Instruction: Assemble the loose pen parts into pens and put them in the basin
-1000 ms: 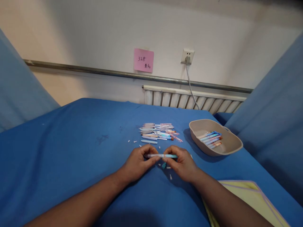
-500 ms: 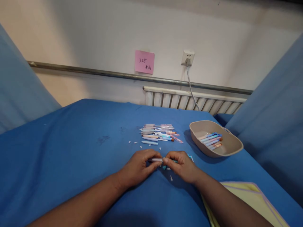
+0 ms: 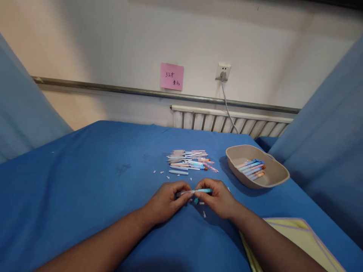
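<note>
Holding pen (image 3: 204, 190) clear of basket rim (image 3: 277, 175)

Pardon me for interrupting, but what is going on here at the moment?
A person holds a pen over a blue cloth, the left-hand grip at its greyish end and the right-hand grip at its teal end. Beyond them lies a cluster of pens and pen parts, with small white pieces scattered nearby. To the right, a beige basket holds several more pens.

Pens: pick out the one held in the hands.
The turquoise-ended pen, gripped between left hand and right hand; the other pens lie on the blue cloth or in the beige basket.
</note>
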`<state>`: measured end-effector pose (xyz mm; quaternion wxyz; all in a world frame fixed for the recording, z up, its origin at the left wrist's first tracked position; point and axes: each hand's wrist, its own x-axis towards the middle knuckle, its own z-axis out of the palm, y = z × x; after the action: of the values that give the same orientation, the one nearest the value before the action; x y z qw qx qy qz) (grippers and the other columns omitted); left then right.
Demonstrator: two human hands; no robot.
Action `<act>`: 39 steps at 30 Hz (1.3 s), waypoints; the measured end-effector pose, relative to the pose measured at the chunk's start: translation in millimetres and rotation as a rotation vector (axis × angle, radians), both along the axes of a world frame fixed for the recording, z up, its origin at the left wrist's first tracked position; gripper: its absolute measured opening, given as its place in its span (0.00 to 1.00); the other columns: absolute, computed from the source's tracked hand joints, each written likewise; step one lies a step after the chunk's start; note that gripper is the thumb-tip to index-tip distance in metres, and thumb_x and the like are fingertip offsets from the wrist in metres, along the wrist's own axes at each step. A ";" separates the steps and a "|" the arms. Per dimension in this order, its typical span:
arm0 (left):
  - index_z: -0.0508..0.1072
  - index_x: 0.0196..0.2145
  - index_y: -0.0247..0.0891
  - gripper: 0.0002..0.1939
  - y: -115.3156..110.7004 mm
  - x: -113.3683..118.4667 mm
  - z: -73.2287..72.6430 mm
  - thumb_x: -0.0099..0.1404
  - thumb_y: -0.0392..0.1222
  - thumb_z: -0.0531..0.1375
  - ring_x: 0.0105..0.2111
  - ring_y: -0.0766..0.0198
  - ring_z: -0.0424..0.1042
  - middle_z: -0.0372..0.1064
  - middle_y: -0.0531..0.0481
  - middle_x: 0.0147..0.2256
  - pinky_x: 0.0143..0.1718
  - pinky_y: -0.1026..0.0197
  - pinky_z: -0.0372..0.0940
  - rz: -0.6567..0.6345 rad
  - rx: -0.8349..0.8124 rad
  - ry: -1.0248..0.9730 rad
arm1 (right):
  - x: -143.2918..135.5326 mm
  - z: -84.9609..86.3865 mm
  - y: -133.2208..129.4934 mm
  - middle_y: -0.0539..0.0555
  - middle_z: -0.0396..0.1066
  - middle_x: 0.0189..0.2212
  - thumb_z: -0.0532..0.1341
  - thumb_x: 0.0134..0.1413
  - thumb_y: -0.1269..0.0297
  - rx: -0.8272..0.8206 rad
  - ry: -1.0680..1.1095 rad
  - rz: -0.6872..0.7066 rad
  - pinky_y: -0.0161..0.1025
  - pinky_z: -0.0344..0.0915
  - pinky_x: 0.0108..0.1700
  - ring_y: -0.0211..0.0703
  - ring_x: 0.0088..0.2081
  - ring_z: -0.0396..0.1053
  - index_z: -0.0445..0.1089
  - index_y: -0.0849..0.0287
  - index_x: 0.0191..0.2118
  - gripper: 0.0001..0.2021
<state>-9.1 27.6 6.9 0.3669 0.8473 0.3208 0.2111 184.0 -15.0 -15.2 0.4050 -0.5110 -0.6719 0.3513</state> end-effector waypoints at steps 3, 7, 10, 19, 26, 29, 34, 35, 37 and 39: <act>0.73 0.37 0.38 0.11 -0.8 -0.2 0.8 0.65 0.45 0.54 0.33 0.64 0.69 0.73 0.51 0.33 0.35 0.66 0.60 -0.018 0.009 -0.010 | -0.7 -0.7 0.1 0.49 0.70 0.24 0.60 0.52 0.62 -0.030 -0.011 -0.006 0.31 0.60 0.28 0.35 0.26 0.65 0.70 0.61 0.29 0.08; 0.73 0.38 0.39 0.12 1.0 -0.1 -0.4 0.65 0.46 0.54 0.34 0.63 0.69 0.73 0.51 0.34 0.36 0.65 0.60 -0.025 -0.013 -0.033 | -4.5 -2.6 -0.1 0.48 0.69 0.24 0.62 0.50 0.59 -0.080 0.153 -0.009 0.31 0.61 0.27 0.34 0.24 0.64 0.69 0.60 0.33 0.09; 0.72 0.36 0.37 0.11 3.5 0.6 -2.1 0.65 0.46 0.53 0.33 0.64 0.68 0.71 0.51 0.32 0.35 0.65 0.61 -0.011 -0.080 -0.060 | -7.1 -1.7 -1.4 0.45 0.67 0.22 0.65 0.47 0.57 -0.122 0.377 0.027 0.31 0.61 0.26 0.33 0.22 0.64 0.65 0.59 0.38 0.15; 0.69 0.34 0.36 0.10 6.7 2.3 -5.7 0.62 0.46 0.56 0.30 0.65 0.66 0.68 0.52 0.29 0.32 0.65 0.61 0.030 -0.199 -0.131 | -6.3 6.1 -5.5 0.45 0.63 0.20 0.63 0.49 0.55 -0.086 0.405 -0.037 0.29 0.63 0.23 0.33 0.22 0.64 0.66 0.58 0.40 0.15; 0.69 0.41 0.35 0.14 2.5 4.7 -4.1 0.63 0.47 0.56 0.28 0.66 0.66 0.68 0.51 0.30 0.31 0.64 0.63 0.000 -0.350 -0.201 | -5.7 -1.0 0.9 0.45 0.63 0.18 0.63 0.47 0.51 -0.155 0.465 -0.051 0.27 0.60 0.18 0.33 0.19 0.63 0.65 0.59 0.34 0.16; 0.69 0.41 0.35 0.16 1.2 5.8 -3.7 0.62 0.50 0.56 0.25 0.69 0.64 0.67 0.52 0.29 0.26 0.66 0.62 0.019 -0.414 -0.230 | -4.2 -3.2 2.2 0.45 0.64 0.19 0.63 0.47 0.50 -0.152 0.474 -0.050 0.28 0.60 0.17 0.33 0.19 0.63 0.64 0.59 0.33 0.16; 0.69 0.39 0.34 0.16 3.7 6.3 -5.8 0.62 0.51 0.57 0.20 0.72 0.62 0.66 0.52 0.28 0.22 0.68 0.58 0.064 -0.483 -0.256 | -1.1 -1.2 2.5 0.45 0.64 0.18 0.62 0.48 0.49 -0.136 0.508 -0.138 0.30 0.62 0.15 0.33 0.16 0.60 0.64 0.58 0.33 0.17; 0.69 0.38 0.34 0.16 4.1 6.3 -6.1 0.62 0.51 0.57 0.20 0.72 0.61 0.66 0.52 0.28 0.21 0.68 0.57 0.068 -0.490 -0.260 | -0.7 -0.1 2.6 0.45 0.64 0.18 0.62 0.48 0.49 -0.133 0.513 -0.151 0.30 0.61 0.15 0.33 0.16 0.60 0.64 0.58 0.33 0.17; 0.69 0.38 0.34 0.16 4.7 6.3 -6.4 0.61 0.50 0.57 0.19 0.73 0.60 0.66 0.53 0.27 0.20 0.69 0.56 0.068 -0.498 -0.262 | -0.1 2.6 2.9 0.45 0.65 0.18 0.62 0.47 0.49 -0.145 0.525 -0.156 0.30 0.59 0.14 0.33 0.15 0.60 0.64 0.58 0.33 0.17; 0.70 0.38 0.34 0.16 4.9 6.1 -6.4 0.61 0.50 0.58 0.19 0.73 0.60 0.65 0.54 0.25 0.20 0.69 0.55 0.073 -0.503 -0.257 | 0.4 5.4 2.8 0.46 0.66 0.18 0.62 0.47 0.49 -0.145 0.545 -0.157 0.29 0.58 0.14 0.33 0.15 0.60 0.64 0.58 0.33 0.17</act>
<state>-3.0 32.5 0.6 0.5954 0.6839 0.3442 0.2435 184.4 -12.2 -9.8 0.5588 -0.4758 -0.4701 0.4902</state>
